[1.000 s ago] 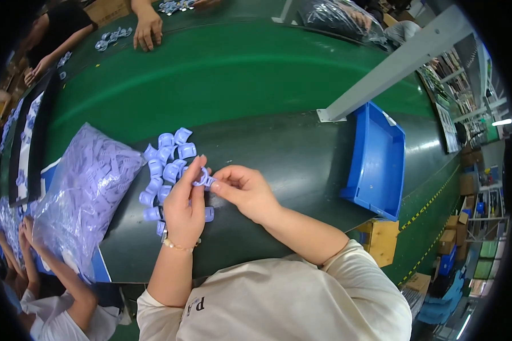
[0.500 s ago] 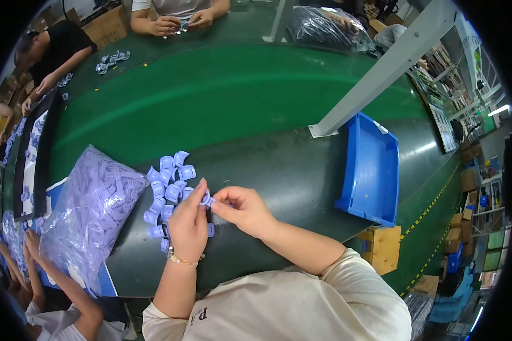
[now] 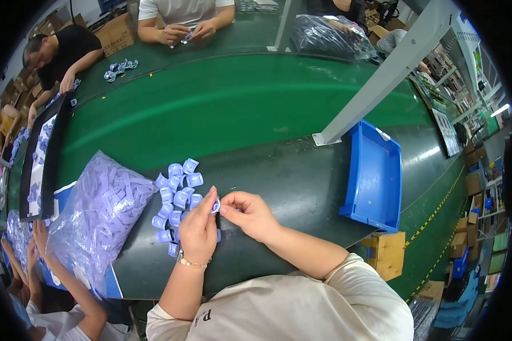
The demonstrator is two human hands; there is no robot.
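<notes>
Your left hand [image 3: 199, 230] pinches the lavender piece [image 3: 215, 206]. Your right hand [image 3: 249, 217] meets its right side, grip unclear.

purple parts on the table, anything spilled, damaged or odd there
Nothing stands out: the loose purple parts lie clustered beside the clear bag, though too small to check for fine cracks.

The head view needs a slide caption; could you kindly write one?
Two hands handle a small lavender part near loose lavender pieces and a filled clear bag.
</notes>
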